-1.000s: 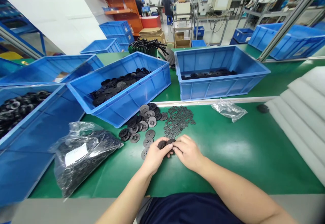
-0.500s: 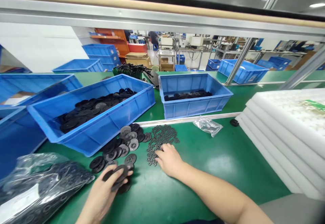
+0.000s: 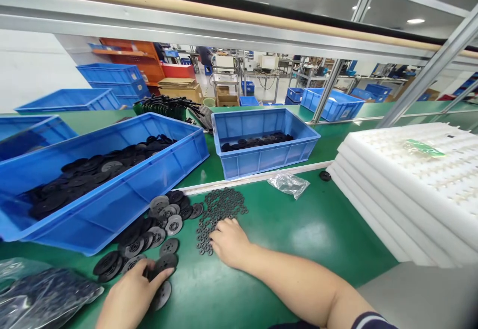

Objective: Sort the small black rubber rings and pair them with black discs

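Note:
At the edge of a loose pile of black discs, my left hand [image 3: 130, 289] has its thumb and fingers curled about a dark plastic disc [image 3: 166, 263]; another disc [image 3: 163, 296] lies just under the thumb. Further right, my right hand [image 3: 230, 243] rests at the near edge of a spread of small black rings [image 3: 224, 203]. Its fingers are bent down and pressed together among the rings, and what is at the fingertips is hidden. More grooved discs [image 3: 174, 224] lie between my left hand and the large bin.
A large blue bin [image 3: 112, 214] of discs stands at left, a smaller blue bin [image 3: 261, 162] behind the rings. A filled plastic bag [image 3: 48, 294] lies front left. A crumpled clear bag [image 3: 289, 183], a lone black part [image 3: 324, 175] and stacked white foam trays [image 3: 373, 194] are at right.
My left hand has lowered from holding discs above the table to the discs beside the pile. My right hand stays at the rings. The view has swung to the right.

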The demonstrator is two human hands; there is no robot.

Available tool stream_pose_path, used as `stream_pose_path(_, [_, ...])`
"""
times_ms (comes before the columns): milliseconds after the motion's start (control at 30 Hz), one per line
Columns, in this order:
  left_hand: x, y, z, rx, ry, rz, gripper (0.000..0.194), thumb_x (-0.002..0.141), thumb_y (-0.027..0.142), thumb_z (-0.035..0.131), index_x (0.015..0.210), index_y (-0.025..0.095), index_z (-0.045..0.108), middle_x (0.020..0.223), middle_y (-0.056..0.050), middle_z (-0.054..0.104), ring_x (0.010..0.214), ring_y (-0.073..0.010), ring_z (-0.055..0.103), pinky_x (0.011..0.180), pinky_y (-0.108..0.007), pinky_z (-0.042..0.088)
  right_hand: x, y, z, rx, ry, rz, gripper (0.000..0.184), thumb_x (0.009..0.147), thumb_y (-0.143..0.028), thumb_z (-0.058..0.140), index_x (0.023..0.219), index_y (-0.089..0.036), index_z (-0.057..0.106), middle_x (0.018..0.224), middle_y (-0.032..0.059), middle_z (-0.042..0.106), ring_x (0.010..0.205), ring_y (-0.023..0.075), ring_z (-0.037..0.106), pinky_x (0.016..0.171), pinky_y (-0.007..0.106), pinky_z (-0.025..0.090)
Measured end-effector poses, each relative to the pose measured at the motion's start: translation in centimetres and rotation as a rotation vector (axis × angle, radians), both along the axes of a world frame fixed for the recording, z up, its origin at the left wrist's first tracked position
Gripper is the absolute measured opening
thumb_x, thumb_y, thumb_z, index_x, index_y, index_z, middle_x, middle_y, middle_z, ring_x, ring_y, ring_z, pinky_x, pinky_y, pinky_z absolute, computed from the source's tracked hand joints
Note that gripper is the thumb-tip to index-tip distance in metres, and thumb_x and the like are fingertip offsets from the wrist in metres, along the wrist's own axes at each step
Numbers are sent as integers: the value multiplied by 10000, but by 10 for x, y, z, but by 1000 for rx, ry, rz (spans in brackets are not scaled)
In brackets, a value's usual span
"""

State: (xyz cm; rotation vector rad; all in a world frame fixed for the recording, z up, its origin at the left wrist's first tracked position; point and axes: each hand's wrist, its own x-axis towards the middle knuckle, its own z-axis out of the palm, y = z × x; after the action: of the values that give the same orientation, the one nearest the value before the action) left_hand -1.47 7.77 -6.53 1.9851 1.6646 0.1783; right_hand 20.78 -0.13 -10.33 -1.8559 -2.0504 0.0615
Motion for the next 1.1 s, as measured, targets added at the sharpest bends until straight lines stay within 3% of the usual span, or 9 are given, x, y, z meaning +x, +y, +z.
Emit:
stream_pose_path(167, [14, -16, 4, 30, -282, 65, 392, 622, 612, 624, 687, 242, 514, 315, 77, 311, 362, -171, 376, 458, -248, 241, -1, -7, 0, 123, 197, 43, 179, 901, -312, 561, 980, -185, 659, 911, 65, 637, 889, 200, 554, 799, 351, 431])
stream_pose_path(267, [24, -30, 5, -39, -511, 131, 449, 603, 616, 679, 797, 220, 597, 422, 70, 404, 383, -125, 328, 438, -232, 220, -8, -11, 2, 226, 408, 50, 158, 888, -276, 570, 989, -178, 642, 951, 72, 651, 908, 182, 590, 838, 331, 463])
stream_pose_path(400, [36, -38, 3, -99, -700, 77, 451, 531, 532, 786, 805, 205, 638, 660, -1, 602, 559, -156, 496, 501, -238, 361, -18, -16, 7, 264, 776, -27, 156, 863, -230, 568, 1000, -168, 611, 996, 79, 650, 824, 142, 626, 727, 255, 520])
stream_pose_path(500, [45, -42, 2, -190, -853, 92, 407, 531, 457, 817, 788, 199, 635, 819, -35, 656, 628, -166, 542, 568, -258, 434, -23, -20, 10, 236, 911, -17, 142, 861, -219, 562, 979, -162, 618, 851, 45, 671, 705, 123, 636, 682, 236, 528])
stream_pose_path(600, [52, -49, 1, -374, -1069, 201, 373, 545, 375, 831, 791, 192, 618, 796, -29, 648, 616, -155, 545, 576, -270, 457, -22, -21, 11, 288, 861, 24, 133, 854, -223, 568, 953, -158, 630, 853, 54, 682, 768, 137, 644, 722, 243, 532])
stream_pose_path(733, [57, -54, 2, -624, -1277, 315, 486, 607, 272, 809, 1049, 178, 630, 779, -30, 636, 642, -147, 551, 558, -262, 453, -16, -21, 13, 368, 717, 71, 146, 879, -236, 535, 969, -162, 622, 962, 93, 674, 936, 161, 625, 848, 287, 525])
stream_pose_path(833, [59, -55, 0, -689, -1381, 351, 512, 646, 230, 776, 1128, 151, 619, 867, -59, 646, 633, -122, 540, 512, -238, 425, -12, -23, 15, 369, 662, 116, 146, 907, -229, 506, 973, -169, 621, 967, 98, 667, 947, 168, 618, 869, 311, 526])
stream_pose_path(967, [57, -54, -9, -772, -1448, 365, 415, 686, 207, 756, 1078, 127, 647, 792, -27, 597, 608, -85, 518, 480, -196, 386, -12, -29, 18, 390, 677, 175, 163, 919, -192, 492, 1020, -171, 619, 993, 106, 662, 973, 175, 615, 882, 335, 526])
stream_pose_path(1100, [55, -58, -13, -804, -1457, 311, 397, 735, 345, 752, 1060, 150, 635, 755, -21, 578, 615, -93, 525, 473, -189, 378, -14, -34, 22, 406, 696, 176, 186, 914, -188, 507, 1062, -190, 620, 1016, 103, 660, 1005, 192, 616, 894, 365, 525])
